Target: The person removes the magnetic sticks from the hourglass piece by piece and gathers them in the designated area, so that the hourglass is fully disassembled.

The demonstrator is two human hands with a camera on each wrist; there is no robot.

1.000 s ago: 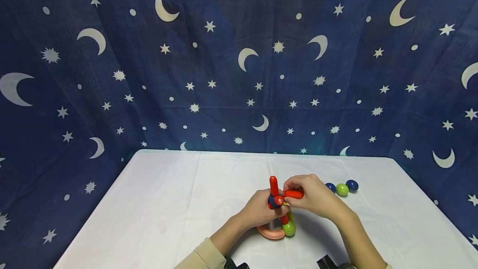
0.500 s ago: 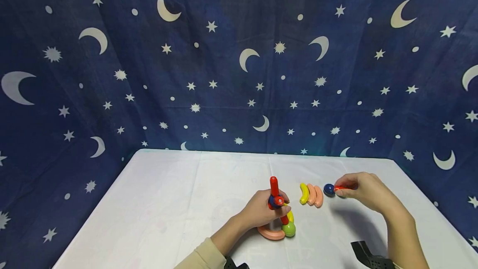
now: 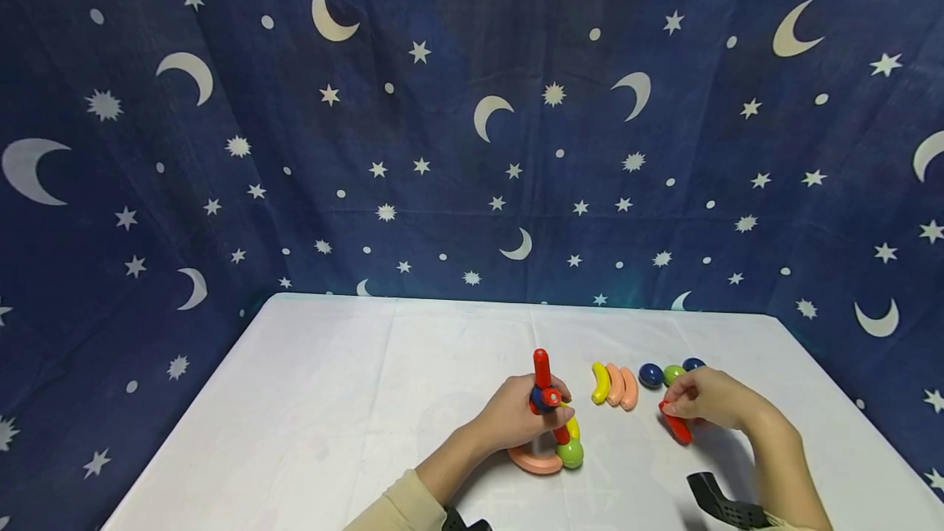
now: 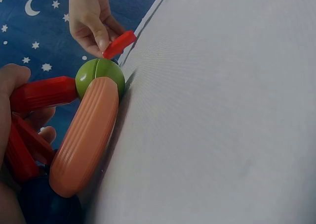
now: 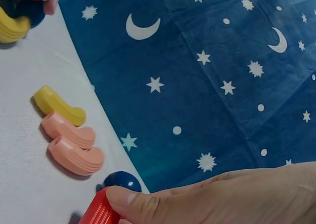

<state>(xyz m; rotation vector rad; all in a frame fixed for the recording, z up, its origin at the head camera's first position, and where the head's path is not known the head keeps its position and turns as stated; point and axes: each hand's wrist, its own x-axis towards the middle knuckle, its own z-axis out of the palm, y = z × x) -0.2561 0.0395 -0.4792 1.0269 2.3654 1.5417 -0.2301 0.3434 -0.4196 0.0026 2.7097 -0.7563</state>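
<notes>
My left hand (image 3: 516, 412) grips a small structure of toy rods and balls. In it a red rod (image 3: 542, 367) points up from a dark blue ball (image 3: 541, 401), and a green ball (image 3: 571, 454) joins a yellow curved piece (image 3: 574, 426) and a salmon curved piece (image 3: 536, 463) near the table. More red rods (image 4: 44, 94) show between the left fingers in the left wrist view. My right hand (image 3: 719, 401), off to the right, pinches a separate red rod (image 3: 678, 428) by one end; whether it touches the table cannot be told.
Beyond the hands lie a yellow curved piece (image 3: 601, 383) and two salmon curved pieces (image 3: 622, 388) side by side. Right of them, a blue ball (image 3: 651, 375), a green ball (image 3: 673, 374) and another blue ball (image 3: 693, 364) sit in a row. A patterned curtain (image 3: 442, 121) hangs behind the white table (image 3: 332, 400).
My right hand has carried the red rod away from the structure, right to the loose balls, then nearer to me, its free end now pointing towards me. The left hand stays put.
</notes>
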